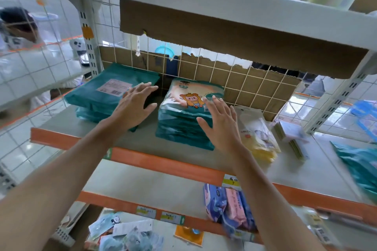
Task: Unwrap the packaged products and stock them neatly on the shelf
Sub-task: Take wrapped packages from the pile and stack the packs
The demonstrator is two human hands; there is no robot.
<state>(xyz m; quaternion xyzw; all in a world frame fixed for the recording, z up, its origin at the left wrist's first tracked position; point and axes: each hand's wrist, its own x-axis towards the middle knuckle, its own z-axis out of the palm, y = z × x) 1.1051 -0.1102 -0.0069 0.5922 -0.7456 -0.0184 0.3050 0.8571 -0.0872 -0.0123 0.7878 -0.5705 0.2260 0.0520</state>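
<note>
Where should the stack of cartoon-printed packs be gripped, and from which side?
Clamp the cartoon-pack stack by its left and right flanks, reaching from the open shelf front; it is loose flat packs, so squeezing both sides likely keeps them together.

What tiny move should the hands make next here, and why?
Likely close in on the cartoon stack and square it: the left hand and right hand are open, empty, either side of it.

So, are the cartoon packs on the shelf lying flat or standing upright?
Lying flat: the cartoon packs are piled one on another on the shelf, printed face up.
</note>
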